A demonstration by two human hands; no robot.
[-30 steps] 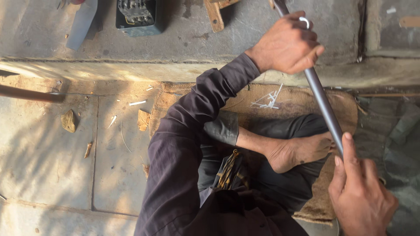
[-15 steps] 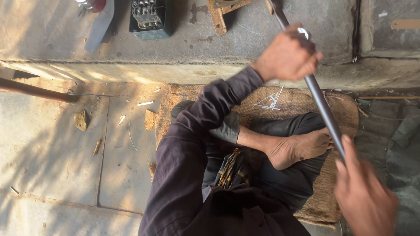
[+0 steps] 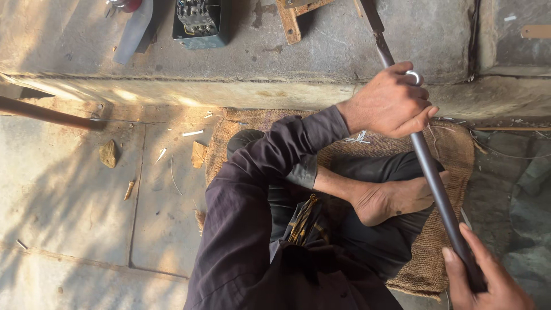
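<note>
A long dark metal rod [image 3: 431,175] runs from the top centre down to the lower right. My left hand [image 3: 389,104], with a ring on one finger, is closed around its upper part; the dark sleeve reaches across from the lower left. My right hand [image 3: 483,280] grips the rod's lower end at the bottom right edge, partly cut off by the frame. I sit cross-legged on a burlap mat [image 3: 447,150]. My bare foot [image 3: 385,200] rests against the rod between the two hands.
A raised concrete ledge [image 3: 275,89] crosses the top, carrying a blue-green box of metal parts [image 3: 198,24], a flat grey blade [image 3: 134,30] and a wooden piece [image 3: 291,22]. Another thin rod [image 3: 49,113] lies at left. A stone [image 3: 108,153] and wood chips litter the paving.
My left hand has slid lower along the rod, toward me. My right hand has dropped nearer the bottom edge. The view has shifted slightly.
</note>
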